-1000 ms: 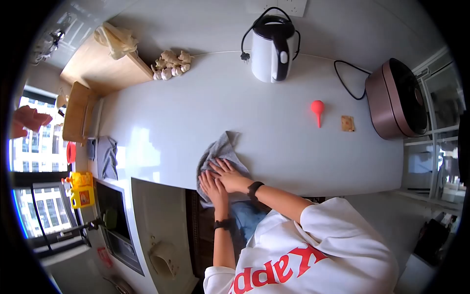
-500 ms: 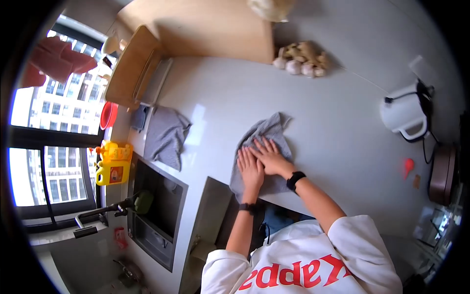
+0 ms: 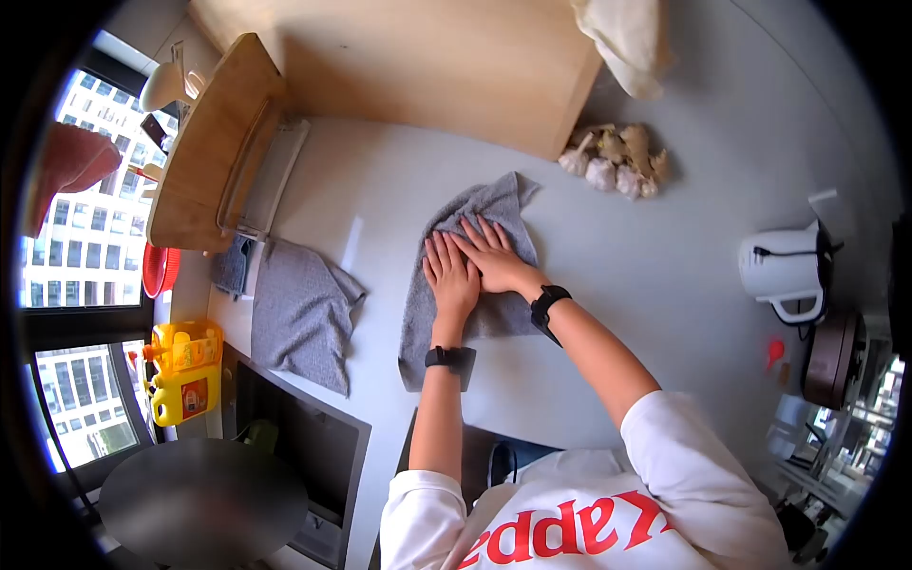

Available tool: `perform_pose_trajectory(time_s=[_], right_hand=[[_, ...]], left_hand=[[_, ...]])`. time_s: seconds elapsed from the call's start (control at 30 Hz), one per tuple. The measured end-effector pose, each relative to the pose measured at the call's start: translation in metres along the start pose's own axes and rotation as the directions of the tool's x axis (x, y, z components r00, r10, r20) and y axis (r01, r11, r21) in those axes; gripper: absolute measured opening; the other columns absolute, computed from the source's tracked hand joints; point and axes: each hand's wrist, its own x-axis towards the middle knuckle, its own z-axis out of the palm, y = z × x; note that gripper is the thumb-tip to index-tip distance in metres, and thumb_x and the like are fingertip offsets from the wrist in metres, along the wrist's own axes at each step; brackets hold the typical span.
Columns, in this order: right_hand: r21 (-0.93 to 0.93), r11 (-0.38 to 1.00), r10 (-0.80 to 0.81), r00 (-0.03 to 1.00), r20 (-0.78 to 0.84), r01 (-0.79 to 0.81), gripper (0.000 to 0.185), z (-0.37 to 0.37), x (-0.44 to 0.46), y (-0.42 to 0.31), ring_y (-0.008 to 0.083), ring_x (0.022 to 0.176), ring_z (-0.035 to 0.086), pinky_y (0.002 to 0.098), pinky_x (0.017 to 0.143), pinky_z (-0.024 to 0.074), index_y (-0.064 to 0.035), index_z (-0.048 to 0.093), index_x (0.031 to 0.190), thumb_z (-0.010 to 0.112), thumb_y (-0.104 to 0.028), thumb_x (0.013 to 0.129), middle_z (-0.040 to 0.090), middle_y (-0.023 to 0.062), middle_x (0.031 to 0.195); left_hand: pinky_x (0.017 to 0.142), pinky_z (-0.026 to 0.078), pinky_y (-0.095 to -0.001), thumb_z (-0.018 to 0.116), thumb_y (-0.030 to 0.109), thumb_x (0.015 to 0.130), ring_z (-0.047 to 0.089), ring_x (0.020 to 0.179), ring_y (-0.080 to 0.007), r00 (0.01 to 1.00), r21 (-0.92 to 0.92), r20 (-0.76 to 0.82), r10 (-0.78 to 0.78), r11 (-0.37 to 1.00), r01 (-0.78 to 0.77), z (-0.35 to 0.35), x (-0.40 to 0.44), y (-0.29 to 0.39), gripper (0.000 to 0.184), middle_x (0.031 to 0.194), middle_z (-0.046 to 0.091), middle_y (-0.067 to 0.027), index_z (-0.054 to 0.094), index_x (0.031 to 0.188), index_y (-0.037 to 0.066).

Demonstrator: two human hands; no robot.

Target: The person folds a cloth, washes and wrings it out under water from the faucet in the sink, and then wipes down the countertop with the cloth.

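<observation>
A grey cloth lies spread on the light countertop. Both hands rest flat on its upper part. My left hand has its fingers stretched out and pointing away from me. Beside it on the right, my right hand lies with fingers spread, its fingertips near the left hand's fingers. The palms and the cloth beneath them are hidden. To the left, a second grey cloth lies crumpled by the sink.
A sink is at the lower left, near yellow bottles and a wooden board. Garlic and ginger sit beside a large wooden box. A white kettle and a rice cooker stand right.
The view has turned left, bringing the sink and second cloth closer. Both hands and the cloth under them have moved farther from the counter's front edge, nearer the second cloth.
</observation>
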Motion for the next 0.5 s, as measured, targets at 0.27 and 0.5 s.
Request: perform_pose_trajectory(time_s=[0.27,0.5], right_hand=[[0.023,0.998,0.065,0.998,0.022,-0.065,0.066,-0.028,0.091,0.029,0.0328,0.137,-0.004,0.0465,0.108,0.0005,-0.0206,0.014,0.142,0.045,-0.028,0.084,0.000,0.0095,0.149],[-0.001,0.997,0.073,0.997,0.022,-0.073,0.068,-0.025,0.112,0.042,0.0353,0.136,-0.006,0.0492,0.107,-0.0019,-0.0174,0.011,0.143,0.044,-0.032,0.084,-0.003,0.0102,0.149]], left_hand=[[0.108,0.006,-0.0465,0.039,0.027,0.083,0.008,0.136,-0.0314,0.999,0.029,-0.025,0.047,0.998,-0.047,-0.006,0.102,-0.013,0.063,0.146,0.017,-0.0157,0.023,0.138,0.000],[0.108,0.006,-0.0461,0.039,0.026,0.082,0.009,0.137,-0.0288,0.996,0.077,-0.058,0.061,0.995,-0.056,0.004,0.128,-0.018,0.062,0.146,0.017,-0.0146,0.024,0.138,0.004]])
